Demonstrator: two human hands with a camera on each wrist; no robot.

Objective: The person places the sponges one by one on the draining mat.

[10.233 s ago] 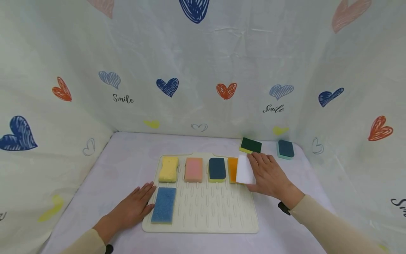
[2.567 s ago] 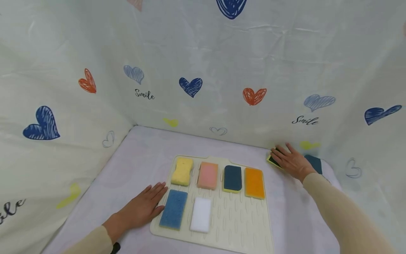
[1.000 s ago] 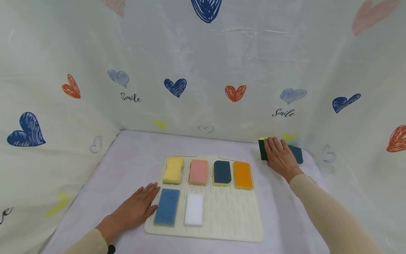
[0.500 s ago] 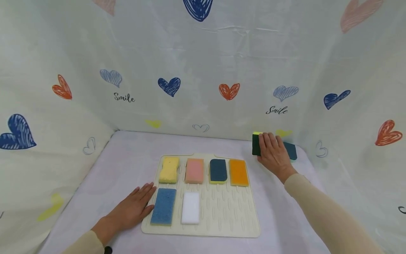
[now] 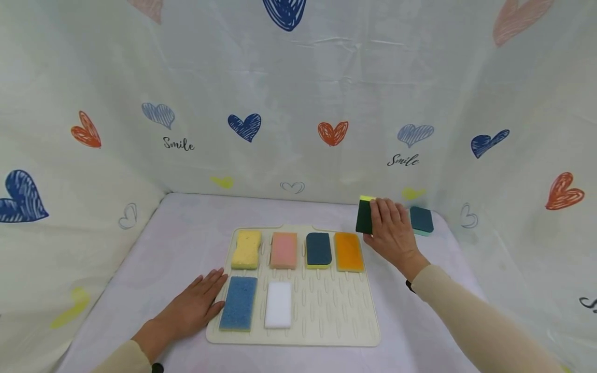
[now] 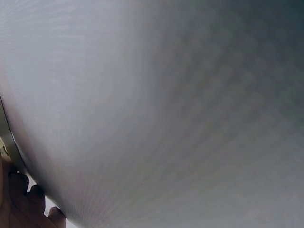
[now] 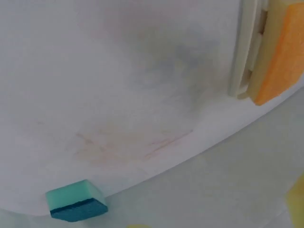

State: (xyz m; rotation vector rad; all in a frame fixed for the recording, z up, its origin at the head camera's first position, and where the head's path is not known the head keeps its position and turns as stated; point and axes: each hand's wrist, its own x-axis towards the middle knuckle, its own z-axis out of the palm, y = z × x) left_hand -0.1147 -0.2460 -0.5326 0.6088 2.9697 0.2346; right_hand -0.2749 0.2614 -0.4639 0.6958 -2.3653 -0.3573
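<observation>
My right hand [image 5: 393,228] grips a dark green and yellow scouring sponge [image 5: 364,216], held upright beyond the back right corner of the cream ridged mat [image 5: 336,311]. The palm side of that grip is hidden. Fingers straight, my left hand [image 5: 191,305] rests at the mat's left edge, close beside a blue sponge [image 5: 239,303]. A white sponge [image 5: 278,305] lies to the right of the blue one. Along the mat's back row sit a yellow sponge [image 5: 246,249], a pink sponge [image 5: 284,250], a navy-topped sponge [image 5: 319,249] and an orange sponge [image 5: 349,252].
A teal sponge with a dark top [image 5: 422,220] lies at the table's back right corner, right of my right hand; the right wrist view also shows it. A heart-printed curtain [image 5: 289,93] rises behind the table [image 5: 196,223] and along both sides.
The white sponge moved from my right hand to the mat's front row. My right hand picked up the green sponge, turned it upright and brought it left, uncovering the teal one. Left hand stays put.
</observation>
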